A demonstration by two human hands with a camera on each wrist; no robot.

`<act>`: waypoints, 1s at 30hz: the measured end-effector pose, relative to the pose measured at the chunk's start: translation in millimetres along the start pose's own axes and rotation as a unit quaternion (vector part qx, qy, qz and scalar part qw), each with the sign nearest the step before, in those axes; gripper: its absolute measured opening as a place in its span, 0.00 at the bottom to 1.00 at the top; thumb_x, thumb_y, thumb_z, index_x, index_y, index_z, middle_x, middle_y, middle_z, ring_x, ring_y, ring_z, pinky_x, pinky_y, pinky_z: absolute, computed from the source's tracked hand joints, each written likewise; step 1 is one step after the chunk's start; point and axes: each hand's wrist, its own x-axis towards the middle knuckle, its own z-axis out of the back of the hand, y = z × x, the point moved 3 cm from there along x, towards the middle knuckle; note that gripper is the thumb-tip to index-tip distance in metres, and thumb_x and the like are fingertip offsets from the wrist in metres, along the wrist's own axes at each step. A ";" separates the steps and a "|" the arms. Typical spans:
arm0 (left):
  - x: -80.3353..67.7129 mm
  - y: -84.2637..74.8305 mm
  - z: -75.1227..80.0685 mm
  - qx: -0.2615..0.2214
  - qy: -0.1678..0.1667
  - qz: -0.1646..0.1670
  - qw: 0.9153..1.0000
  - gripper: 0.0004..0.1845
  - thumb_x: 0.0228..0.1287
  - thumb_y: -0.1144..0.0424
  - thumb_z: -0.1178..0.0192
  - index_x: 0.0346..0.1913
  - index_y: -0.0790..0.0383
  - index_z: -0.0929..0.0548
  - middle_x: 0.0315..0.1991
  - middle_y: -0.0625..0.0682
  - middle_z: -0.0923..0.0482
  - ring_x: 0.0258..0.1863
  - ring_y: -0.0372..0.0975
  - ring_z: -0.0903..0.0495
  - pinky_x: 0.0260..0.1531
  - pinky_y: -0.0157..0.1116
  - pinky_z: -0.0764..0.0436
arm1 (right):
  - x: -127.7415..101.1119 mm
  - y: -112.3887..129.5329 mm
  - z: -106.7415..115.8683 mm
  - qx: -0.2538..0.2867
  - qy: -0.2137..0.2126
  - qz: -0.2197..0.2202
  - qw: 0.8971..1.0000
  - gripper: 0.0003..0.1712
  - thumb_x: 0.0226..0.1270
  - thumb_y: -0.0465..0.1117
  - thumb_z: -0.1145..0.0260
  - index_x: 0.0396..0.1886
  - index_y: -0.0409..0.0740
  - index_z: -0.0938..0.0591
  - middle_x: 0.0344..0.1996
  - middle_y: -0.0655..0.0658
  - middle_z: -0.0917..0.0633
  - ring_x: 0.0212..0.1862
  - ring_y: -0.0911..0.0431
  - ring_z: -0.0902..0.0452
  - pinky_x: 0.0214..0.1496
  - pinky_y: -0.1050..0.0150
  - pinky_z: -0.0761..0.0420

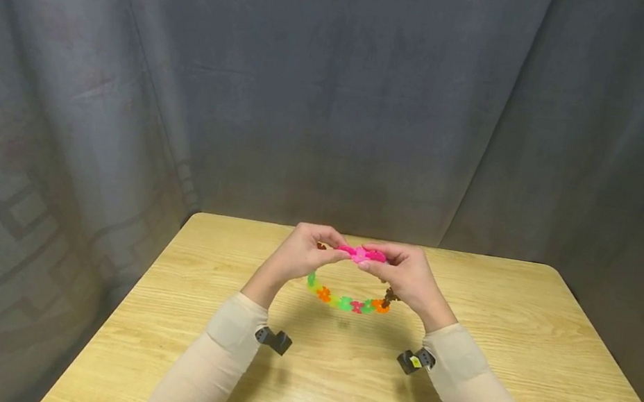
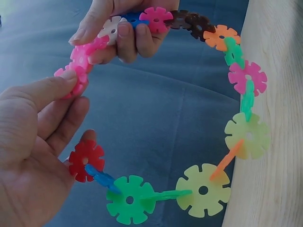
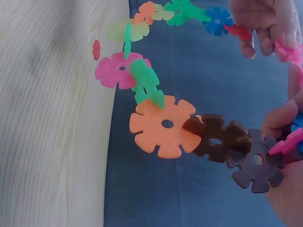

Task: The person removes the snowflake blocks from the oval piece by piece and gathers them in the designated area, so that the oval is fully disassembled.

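A chain of interlocking plastic flower-shaped discs (image 1: pixel 346 303) hangs in a loop below both hands, above the table. At the top of the loop, pink discs (image 2: pixel 80 56) join at their slots. My left hand (image 1: pixel 304 254) pinches one pink disc between thumb and fingers. My right hand (image 1: pixel 409 275) pinches the neighbouring pink piece, its other fingers curled by a white disc (image 2: pixel 111 29) and a blue one. Brown discs (image 3: pixel 218 138) and an orange disc (image 3: pixel 165 126) follow on the right side. A red disc (image 2: pixel 86 161) hangs near the left fingers, linked to blue, green and yellow ones.
The wooden table (image 1: pixel 179 347) lies beneath the hands, with grey curtains (image 1: pixel 339 91) behind and at both sides. Small black cameras (image 1: pixel 274 341) sit on the wrists. A small red piece (image 3: pixel 96 49) shows against the wood in the right wrist view.
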 end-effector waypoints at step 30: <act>-0.1 0.8 -1.8 -0.013 0.006 -0.006 1.000 0.02 0.62 0.63 0.31 0.36 0.56 0.14 0.31 0.45 0.17 0.32 0.41 0.22 0.31 0.38 0.19 | -0.4 1.0 0.5 0.006 0.002 0.033 0.999 0.19 0.57 0.48 0.23 0.46 0.45 0.11 0.20 0.44 0.22 0.18 0.56 0.38 0.15 0.65 0.39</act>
